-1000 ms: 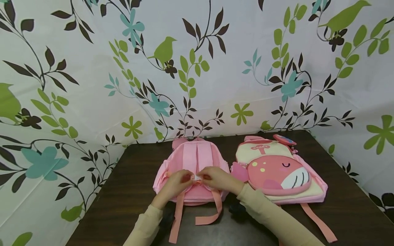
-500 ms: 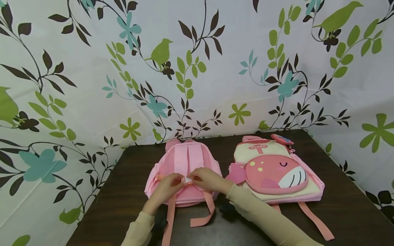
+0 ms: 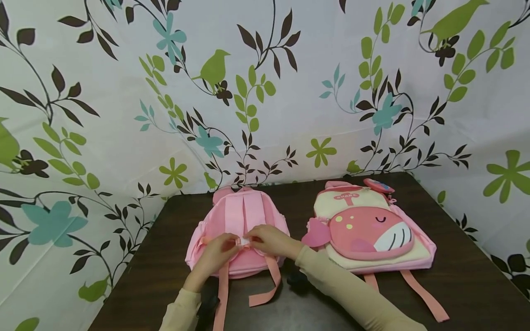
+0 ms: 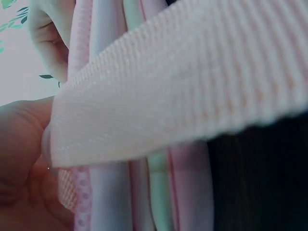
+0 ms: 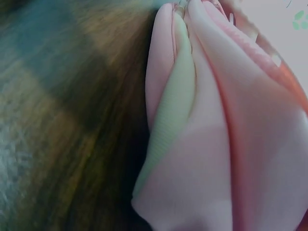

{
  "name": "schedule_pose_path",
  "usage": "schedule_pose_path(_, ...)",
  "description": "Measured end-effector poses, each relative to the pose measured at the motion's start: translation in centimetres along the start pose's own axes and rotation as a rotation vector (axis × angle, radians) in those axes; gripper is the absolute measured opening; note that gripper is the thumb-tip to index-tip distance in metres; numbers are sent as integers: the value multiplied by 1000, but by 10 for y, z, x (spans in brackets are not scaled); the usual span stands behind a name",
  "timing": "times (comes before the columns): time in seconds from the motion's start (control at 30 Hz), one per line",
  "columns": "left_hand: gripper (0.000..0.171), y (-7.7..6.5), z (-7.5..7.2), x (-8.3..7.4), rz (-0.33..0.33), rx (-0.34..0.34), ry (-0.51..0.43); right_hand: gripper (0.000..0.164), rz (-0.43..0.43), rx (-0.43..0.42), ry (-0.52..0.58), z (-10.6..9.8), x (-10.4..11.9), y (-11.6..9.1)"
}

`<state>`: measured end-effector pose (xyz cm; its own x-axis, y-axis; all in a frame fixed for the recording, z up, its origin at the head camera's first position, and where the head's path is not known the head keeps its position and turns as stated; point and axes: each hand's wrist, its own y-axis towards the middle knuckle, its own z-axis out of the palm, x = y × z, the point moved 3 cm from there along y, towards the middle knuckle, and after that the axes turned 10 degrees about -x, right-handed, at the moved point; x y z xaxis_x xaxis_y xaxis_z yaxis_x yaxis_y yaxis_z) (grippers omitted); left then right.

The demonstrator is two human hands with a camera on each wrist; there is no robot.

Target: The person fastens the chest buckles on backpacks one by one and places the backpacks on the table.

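Observation:
A pink backpack (image 3: 265, 207) lies with its back panel and shoulder straps facing up. At the middle of that panel, below the padded straps, is a small whitish buckle (image 3: 244, 241). My left hand (image 3: 221, 250) pinches the buckle's left end between thumb and fingers, and my right hand (image 3: 271, 241) pinches its right end. In the left wrist view a pale pink webbing strap (image 4: 144, 96) crosses close to the camera, beside my left thumb. The backpack's side panel (image 5: 192, 178) fills much of the right wrist view. Fingers partly hide the buckle.
On the right lies a second backpack (image 3: 339, 204) with a pink whale pocket (image 3: 364, 232) facing up. Its loose strap (image 3: 426, 296) hangs toward the near side. Two webbing tails (image 3: 222, 294) trail from the first backpack onto the dark table (image 3: 145, 266). A patterned cloth (image 3: 290, 101) stands behind.
The pink backpack has slid left, away from the whale backpack, and both hands have moved with it. Their pinch on the buckle looks much the same. The head view has shifted slightly.

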<state>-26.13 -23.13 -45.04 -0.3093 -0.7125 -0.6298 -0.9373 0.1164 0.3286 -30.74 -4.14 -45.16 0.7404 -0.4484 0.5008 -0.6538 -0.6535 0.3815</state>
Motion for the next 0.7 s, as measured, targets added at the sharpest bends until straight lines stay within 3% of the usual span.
schedule_pose_path(0.17,20,1,0,-3,-8,-5,33,27,-32,-28,13,-6,-1,-3)
schedule_pose_path(0.27,23,0,1,-6,-10,-7,43,33,-8,-38,44,-13,-3,-9)
schedule_pose_path(0.47,37,4,2,-15,-28,-15,35,44,89,-42,85,-39,-6,-23)
schedule_pose_path(0.7,46,13,-1,-28,-66,-19,35,44,61,-116,48,-71,-8,-43)
